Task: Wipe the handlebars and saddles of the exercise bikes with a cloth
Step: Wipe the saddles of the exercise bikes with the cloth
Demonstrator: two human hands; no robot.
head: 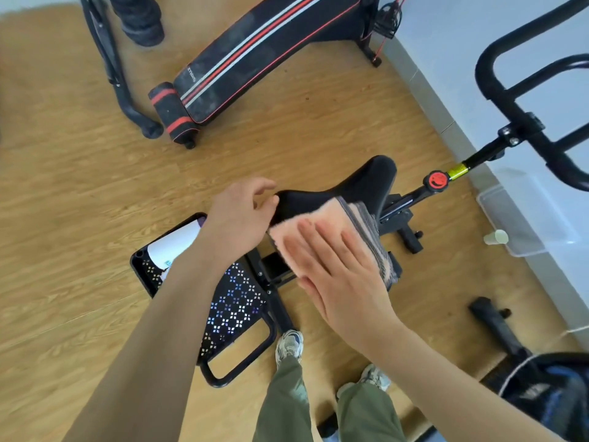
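Item inspected: the saddle (pixel 366 183), black, at frame centre. Its long axis runs diag. from the wide rear at centre-left up to the narrow nose at centre-right. The nose points toward the handlebars (pixel 510 90) in the upper right corner. The cloth (pixel 331 215), pink w/ a grey striped edge, lies over the lower-right part of the saddle's wide end; the nose and left flank are bare. The right hand (pixel 338 269) is flat on top of the cloth, palm down. Its fingers are straight, side by side w/ slight gaps, tips pointing to the upper left of frame, i.e. across the saddle's axis, not along it. The left hand (pixel 242 215) is at the saddle's rear-left edge, just beside the cloth's corner, fingers loosely curled, thumb at the rim. The frame is blurred there, so inspector cannot tell whether it pinches the rim or merely touches it. Judgement: the step in hand is the saddle pass. The right hand is the working hand and the one nearer the uncovered nose, which lies up and right of its fingertips. The next stroke would prob. need to turn along the axis toward the nose, w/ the left hand steadying. The handlebars are well apart from both hands, beyond the red knob (pixel 436 181) on the post, and not in contact w/ the cloth. Risk: the cloth overhangs the saddle's right side and may slide off under a flat palm w/ no grip. Also noted: sit-up bench (pixel 271 52) at top centre, clear box (pixel 535 224) at right edge by the wall.
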